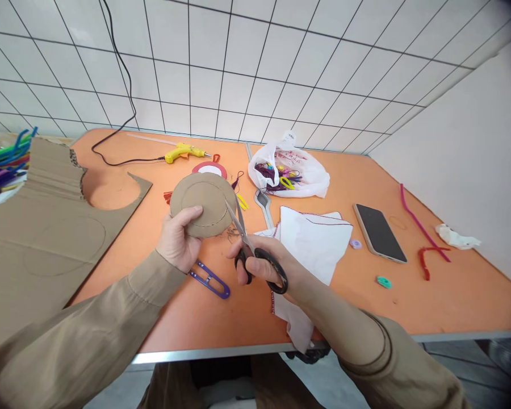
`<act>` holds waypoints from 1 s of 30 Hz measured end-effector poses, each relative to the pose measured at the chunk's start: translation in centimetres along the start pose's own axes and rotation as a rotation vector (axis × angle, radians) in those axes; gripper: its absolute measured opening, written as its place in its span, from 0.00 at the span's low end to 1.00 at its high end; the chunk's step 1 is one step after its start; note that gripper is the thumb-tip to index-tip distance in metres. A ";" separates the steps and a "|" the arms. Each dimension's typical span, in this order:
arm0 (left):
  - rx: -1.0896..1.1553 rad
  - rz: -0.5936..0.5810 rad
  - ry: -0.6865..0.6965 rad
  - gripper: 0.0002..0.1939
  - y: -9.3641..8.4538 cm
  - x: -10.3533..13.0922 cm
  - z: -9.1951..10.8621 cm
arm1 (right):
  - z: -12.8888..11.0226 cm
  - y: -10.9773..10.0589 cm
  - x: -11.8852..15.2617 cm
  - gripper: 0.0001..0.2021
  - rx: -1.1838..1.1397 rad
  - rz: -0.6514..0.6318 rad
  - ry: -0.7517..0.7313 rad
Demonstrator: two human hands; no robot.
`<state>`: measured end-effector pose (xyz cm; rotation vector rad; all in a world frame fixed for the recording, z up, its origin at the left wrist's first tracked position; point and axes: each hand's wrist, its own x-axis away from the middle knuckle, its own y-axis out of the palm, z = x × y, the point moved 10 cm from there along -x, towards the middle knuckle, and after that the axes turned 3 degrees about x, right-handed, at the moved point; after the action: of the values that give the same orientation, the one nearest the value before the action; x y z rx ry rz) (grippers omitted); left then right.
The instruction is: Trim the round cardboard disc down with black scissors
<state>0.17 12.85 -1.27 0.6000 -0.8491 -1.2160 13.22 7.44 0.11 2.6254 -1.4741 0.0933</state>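
Observation:
A round cardboard disc (210,201) with a circle marked inside its edge is held up over the table by my left hand (180,236), the thumb pressed on its face. My right hand (262,264) grips black-handled scissors (240,221), with fingers in the loops. The blades point up and left, and their tips overlap the right part of the disc. Below the disc lies a purple ruler-like tool (210,280). A white cloth (310,236) with dark red stitched edging lies under and beside my right hand.
Cut cardboard (46,244) covers the left side. Behind are a yellow glue gun (185,152), a red-rimmed white disc (209,169) and a white bag (315,173) of threads. A phone (380,233), teal clip (384,282) and red pipe cleaners (423,262) lie right.

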 end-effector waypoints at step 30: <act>-0.130 -0.102 -0.008 0.11 0.5 -0.4 0.0 | -0.4 -2.4 0.6 0.29 0.067 0.141 0.080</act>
<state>0.38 13.34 -0.91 0.5382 -0.7465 -1.3555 15.60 8.19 0.35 2.5324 -1.6544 0.2631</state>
